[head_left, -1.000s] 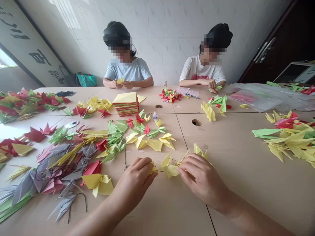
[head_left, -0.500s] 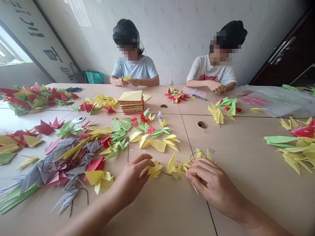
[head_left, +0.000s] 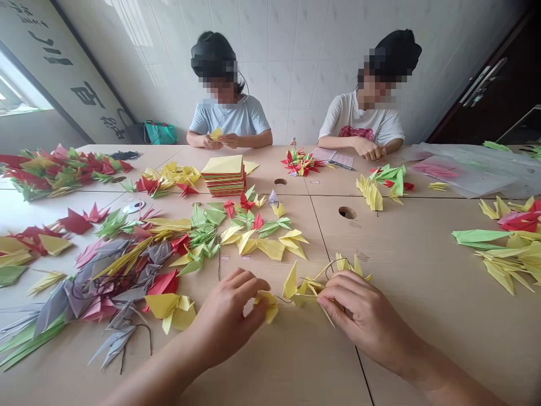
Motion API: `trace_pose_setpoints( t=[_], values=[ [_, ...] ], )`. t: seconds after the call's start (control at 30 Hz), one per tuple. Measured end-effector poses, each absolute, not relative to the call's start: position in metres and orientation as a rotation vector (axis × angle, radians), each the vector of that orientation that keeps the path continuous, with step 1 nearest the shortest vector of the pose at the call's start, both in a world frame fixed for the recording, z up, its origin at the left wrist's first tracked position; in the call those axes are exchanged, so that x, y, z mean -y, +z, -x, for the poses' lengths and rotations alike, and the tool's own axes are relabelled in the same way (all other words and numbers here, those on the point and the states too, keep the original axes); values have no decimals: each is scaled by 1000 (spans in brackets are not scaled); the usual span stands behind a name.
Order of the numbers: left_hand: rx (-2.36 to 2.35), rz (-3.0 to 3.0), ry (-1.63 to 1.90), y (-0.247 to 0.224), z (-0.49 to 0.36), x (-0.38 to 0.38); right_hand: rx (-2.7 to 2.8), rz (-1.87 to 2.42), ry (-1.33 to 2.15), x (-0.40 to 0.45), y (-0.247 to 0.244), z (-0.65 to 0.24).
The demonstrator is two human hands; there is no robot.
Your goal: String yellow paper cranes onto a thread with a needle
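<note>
My left hand [head_left: 230,313] is pinching a yellow paper crane [head_left: 267,308] between thumb and fingers, over the tabletop. A thin dark cord [head_left: 284,300] runs from that crane toward more folded yellow cranes [head_left: 296,286] at the centre. My right hand [head_left: 367,317] has its thumb and fingertips closed on one of these yellow cranes; its fingers hide part of it. Further cranes and a loop of cord show just behind the right knuckles. A loose yellow crane [head_left: 172,310] lies left of my left forearm.
Piles of grey, red and green cranes [head_left: 80,290] cover the left side. A stack of coloured paper squares [head_left: 223,176] stands mid-table. More cranes [head_left: 513,254] lie at right. Two people sit opposite; one person's hands [head_left: 220,141] hold yellow paper. The table has a round hole [head_left: 347,212].
My left fingers have closed in on the yellow crane, which has turned and shifted slightly down. My right hand has barely moved. The whole view has shifted slightly.
</note>
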State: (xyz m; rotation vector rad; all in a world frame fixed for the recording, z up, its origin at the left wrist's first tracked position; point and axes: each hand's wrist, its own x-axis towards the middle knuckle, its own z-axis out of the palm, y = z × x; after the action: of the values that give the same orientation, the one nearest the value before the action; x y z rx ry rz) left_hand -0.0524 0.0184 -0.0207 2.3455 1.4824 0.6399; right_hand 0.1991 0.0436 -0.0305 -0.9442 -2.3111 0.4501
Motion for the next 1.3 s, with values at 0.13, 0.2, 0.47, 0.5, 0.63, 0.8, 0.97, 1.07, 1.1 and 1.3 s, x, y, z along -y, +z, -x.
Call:
trace_pose_setpoints(
  t=[0.13, 0.2, 0.47, 0.5, 0.63, 0.8, 0.97, 1.07, 1.1, 1.3],
  values=[
    [-1287, -2269, 521, -22, 49, -18, 2314, 959, 446, -43, -31, -199],
    [-1211, -2267, 513, -24, 50, -18, 2312, 956, 435, -43, -31, -199],
    [-1250, -2290, 404, -32, 48, -16, 2336, 871, 481, -40, -32, -194],
    [-1230, -2333, 381, -32, 48, -16, 2336, 847, 501, -39, -32, -194],
    [-1160, -2420, 348, -33, 48, -14, 2278, 793, 574, -38, -30, -195],
    [-1143, -2386, 390, -31, 49, -14, 2178, 853, 459, -43, -25, -203],
    [-1105, -2354, 397, -25, 47, -16, 2322, 968, 361, -45, -25, -206],
    [-1138, -2320, 418, -22, 45, -17, 2353, 957, 358, -48, -24, -208],
    [-1144, -2309, 423, -22, 45, -17, 2323, 954, 340, -50, -21, -211],
    [-1146, -2309, 416, -27, 48, -17, 2175, 1088, 322, -58, 8, -242]
  ],
)
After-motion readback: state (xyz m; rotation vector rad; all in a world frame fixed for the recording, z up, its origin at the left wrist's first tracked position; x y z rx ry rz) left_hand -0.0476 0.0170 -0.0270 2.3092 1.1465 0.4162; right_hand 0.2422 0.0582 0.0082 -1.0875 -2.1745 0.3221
